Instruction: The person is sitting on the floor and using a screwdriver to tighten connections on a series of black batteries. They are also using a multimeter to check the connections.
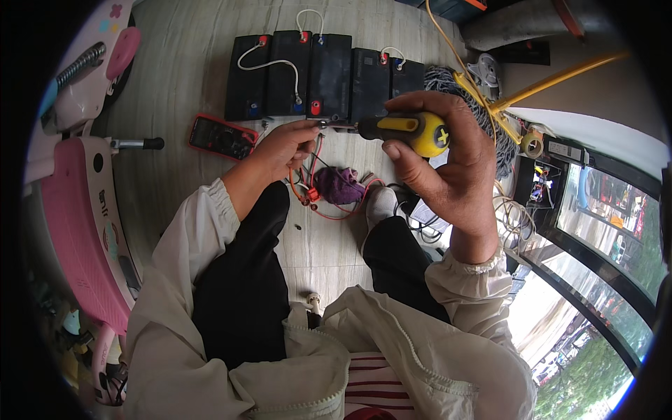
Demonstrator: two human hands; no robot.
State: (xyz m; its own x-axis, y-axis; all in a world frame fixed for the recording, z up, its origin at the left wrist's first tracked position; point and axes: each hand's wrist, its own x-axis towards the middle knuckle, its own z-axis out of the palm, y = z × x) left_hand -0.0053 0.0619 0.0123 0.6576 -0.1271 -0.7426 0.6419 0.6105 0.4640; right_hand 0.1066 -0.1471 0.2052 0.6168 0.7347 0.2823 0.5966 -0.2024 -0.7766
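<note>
My right hand (455, 168) grips a yellow-and-black screwdriver (414, 134), its shank pointing left to a small metal piece (322, 124) pinched in the fingertips of my left hand (283, 150). The small piece's exact shape is hard to make out. Beyond my hands lie several black batteries (330, 73) with red and blue terminals, some linked by short pale cables. A red-and-black multimeter (218, 136) rests on the floor at left. Between my legs and the batteries are red and black wires (329, 215), a red connector (312, 194) and a bunched purple cloth (339, 183).
A pink-and-white scooter (77, 210) stands along the left. At right are a yellow metal frame (532, 89), grey coiled rope (442, 82), loose cables (518, 217), a box of small parts (539, 185) and reflective glass panels (616, 231). My legs rest on the pale floor (175, 84).
</note>
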